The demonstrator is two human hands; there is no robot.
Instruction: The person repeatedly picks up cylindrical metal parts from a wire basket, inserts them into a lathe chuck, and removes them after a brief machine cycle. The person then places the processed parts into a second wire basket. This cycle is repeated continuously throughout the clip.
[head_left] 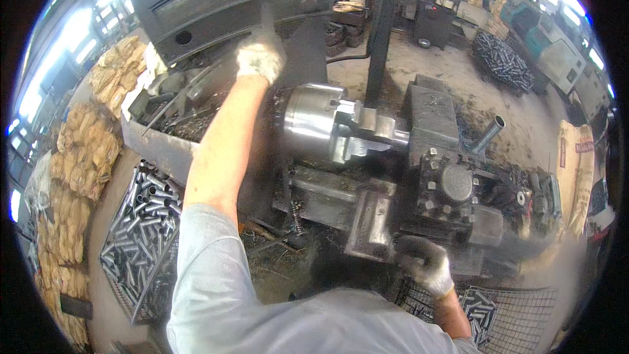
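Observation:
My left hand (261, 59), in a pale work glove, reaches up to the control panel (229, 10) of a lathe. It looks slightly blurred; one finger stretches up against the panel and I see nothing held. My right hand (424, 263), in a white glove with dark, soiled fingers, is low beside a metal block (371, 223) on the machine. Its fingers curl in; whatever they close on is hidden. Between the hands sits a shiny chuck (313, 115) with stepped jaws (370, 124). The dark tool turret (457, 182) stands to the right of it.
A wire basket of short metal tubes (141, 242) stands at lower left, another basket (517, 314) at lower right. Stacked sacks (72, 190) line the left side. An upright tube (488, 134) sticks up behind the turret. A dark post (382, 39) rises behind the chuck.

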